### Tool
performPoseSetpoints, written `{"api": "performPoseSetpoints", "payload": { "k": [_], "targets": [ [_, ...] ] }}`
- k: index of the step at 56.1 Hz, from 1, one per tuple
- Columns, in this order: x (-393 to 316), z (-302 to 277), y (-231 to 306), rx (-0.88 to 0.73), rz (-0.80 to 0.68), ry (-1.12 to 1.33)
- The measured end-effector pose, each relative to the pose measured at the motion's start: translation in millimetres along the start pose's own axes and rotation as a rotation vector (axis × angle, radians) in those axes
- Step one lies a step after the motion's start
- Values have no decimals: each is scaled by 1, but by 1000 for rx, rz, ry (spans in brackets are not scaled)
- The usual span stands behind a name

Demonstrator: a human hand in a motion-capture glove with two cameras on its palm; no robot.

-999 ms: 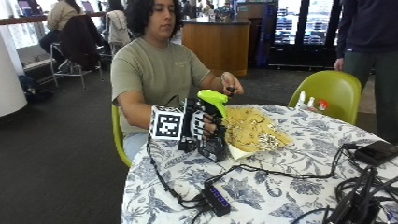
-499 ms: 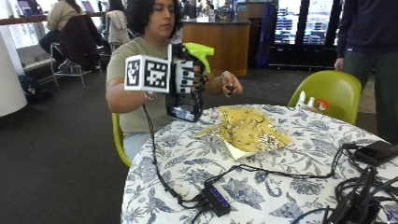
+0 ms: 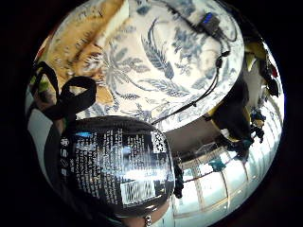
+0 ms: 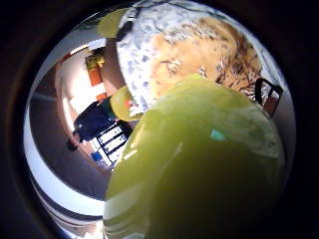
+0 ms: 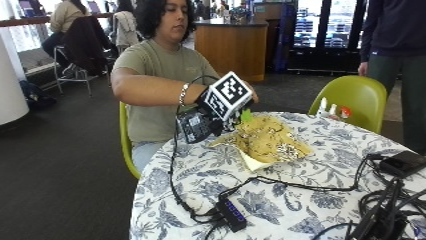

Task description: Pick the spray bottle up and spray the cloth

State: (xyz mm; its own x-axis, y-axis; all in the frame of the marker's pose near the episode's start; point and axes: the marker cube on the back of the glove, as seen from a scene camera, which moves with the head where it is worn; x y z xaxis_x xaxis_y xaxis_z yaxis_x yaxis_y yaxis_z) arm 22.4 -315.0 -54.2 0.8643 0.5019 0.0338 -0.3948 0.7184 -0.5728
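The gloved right hand (image 5: 212, 107) grips the spray bottle (image 5: 194, 126) above the bench (image 5: 319, 200), the cloth (image 5: 269, 140) at its 4 o'clock.

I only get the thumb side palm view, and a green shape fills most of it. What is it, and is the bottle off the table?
Observer: It is the green top of the spray bottle. In the outside view the gloved right hand holds the bottle in the air over the table edge.
Operator: Where is the cloth from there?
Observer: The yellow patterned cloth lies bunched on the table right beside the bottle's green top.
Operator: Anything in the way?
Observer: Nothing shows between them. A black hub with cables lies on the table, apart from the cloth.
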Motion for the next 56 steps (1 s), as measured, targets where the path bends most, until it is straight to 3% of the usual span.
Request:
{"api": "performPoseSetpoints", "payload": {
  "k": [11, 29, 44, 49, 56],
  "targets": [
    [4, 22, -15, -81, 39, -45],
    [-12, -60, 24, 55, -28, -61],
    [0, 12, -17, -109, 61, -9],
    [-15, 24, -16, -143, -9, -66],
    [-71, 19, 4, -73, -218, -209]
  ]
}}
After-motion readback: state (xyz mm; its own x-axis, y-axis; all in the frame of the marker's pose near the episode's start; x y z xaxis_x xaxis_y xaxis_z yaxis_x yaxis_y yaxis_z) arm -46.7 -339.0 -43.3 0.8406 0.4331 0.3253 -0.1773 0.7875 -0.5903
